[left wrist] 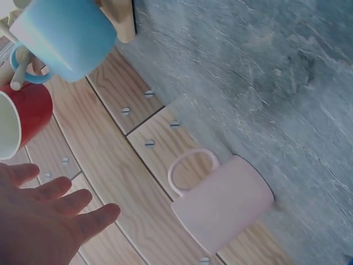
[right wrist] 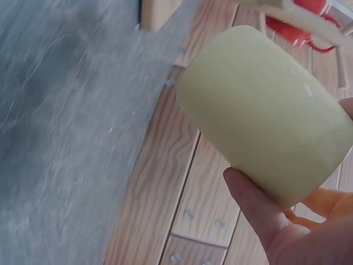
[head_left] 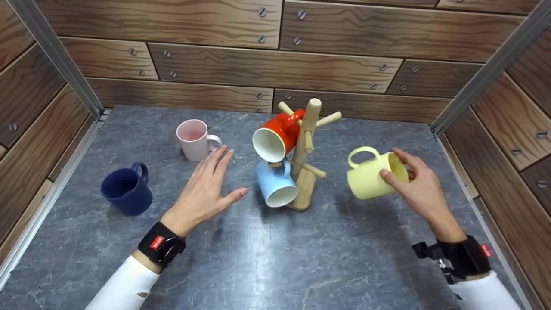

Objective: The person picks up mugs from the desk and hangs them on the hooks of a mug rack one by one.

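Observation:
My right hand [head_left: 424, 189] grips a yellow mug [head_left: 370, 178] near its rim, thumb on the near side; the mug is tilted sideways with its handle up and its mouth facing right. The right wrist view shows the yellow mug's smooth side [right wrist: 265, 110] above the thumb. My left hand [head_left: 204, 187] is spread with nothing in it, its fingertips close to a pink mug [head_left: 196, 146] in the head view. On the wooden mug tree [head_left: 306, 176], a red mug [head_left: 290, 129] hangs on an upper peg and a light blue mug [head_left: 271, 183] on a lower one.
A dark blue mug [head_left: 129, 191] stands upright at the left of the grey marbled table [head_left: 258, 267]. Bare pegs [head_left: 329, 118] stick out on the right of the mug tree. Wood-patterned walls [head_left: 275, 69] enclose the back and both sides.

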{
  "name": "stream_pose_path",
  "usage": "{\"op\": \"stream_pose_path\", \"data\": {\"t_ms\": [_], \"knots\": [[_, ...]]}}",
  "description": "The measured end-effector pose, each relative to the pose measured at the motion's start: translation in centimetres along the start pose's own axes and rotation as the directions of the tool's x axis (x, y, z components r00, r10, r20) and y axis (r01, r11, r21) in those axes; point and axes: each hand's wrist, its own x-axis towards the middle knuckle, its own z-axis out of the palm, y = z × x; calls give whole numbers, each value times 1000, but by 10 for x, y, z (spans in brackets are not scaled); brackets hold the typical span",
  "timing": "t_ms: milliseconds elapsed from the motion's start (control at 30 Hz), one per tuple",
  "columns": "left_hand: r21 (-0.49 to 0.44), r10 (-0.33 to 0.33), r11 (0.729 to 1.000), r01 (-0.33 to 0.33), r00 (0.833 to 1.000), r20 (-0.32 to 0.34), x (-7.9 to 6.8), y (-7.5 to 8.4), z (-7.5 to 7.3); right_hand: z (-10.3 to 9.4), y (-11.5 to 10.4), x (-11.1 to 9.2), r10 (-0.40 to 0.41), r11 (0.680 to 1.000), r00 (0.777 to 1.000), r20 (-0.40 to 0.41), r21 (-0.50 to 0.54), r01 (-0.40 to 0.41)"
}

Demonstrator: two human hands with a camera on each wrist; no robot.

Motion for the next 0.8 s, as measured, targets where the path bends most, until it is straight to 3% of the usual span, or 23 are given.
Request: {"op": "stream_pose_path", "data": {"t_ms": [533, 667, 800], "knots": [[-66, 87, 993, -96, 988, -128, 7, 14, 3, 8, -28, -18, -32, 975, 996, 85, 220, 12], [-108, 150, 979, -176, 965, -214, 10, 22, 8, 10, -34, -22, -47, 960, 995, 90, 278, 21], [-133, 234, 950, -284, 924, -301, 14, 34, 13, 16, -40, -25, -63, 939, 994, 90, 342, 29]]}}
